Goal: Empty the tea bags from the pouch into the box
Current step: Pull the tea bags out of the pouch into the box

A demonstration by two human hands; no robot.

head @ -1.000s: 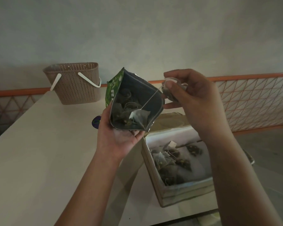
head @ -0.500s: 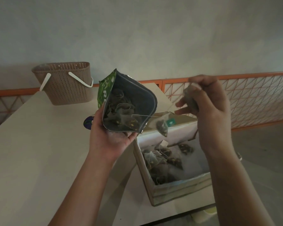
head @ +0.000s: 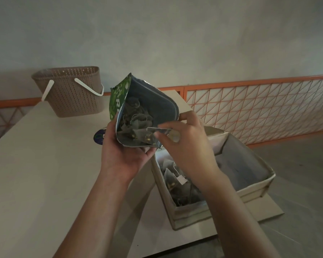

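My left hand (head: 123,155) holds the green pouch (head: 153,105) from below, its open mouth tilted toward me. Several tea bags (head: 138,127) lie tangled inside it. My right hand (head: 186,146) is at the pouch mouth with its fingers stretched toward the bags and its thumb against the pouch's right edge; I see nothing held in it. Below my right hand stands the open cardboard box (head: 250,194) at the table's right edge. A pile of tea bags (head: 175,179) fills its left half, partly hidden by my right wrist.
A brown woven basket (head: 73,92) with white handles stands at the back of the pale table (head: 35,174). A small dark round item (head: 99,136) lies behind my left hand. An orange mesh railing (head: 259,108) runs along the right, past the table edge.
My right hand lifted a tea bag out by its string, carried it right over the box, and has come back to the pouch mouth without it. The pouch stayed in my left hand.
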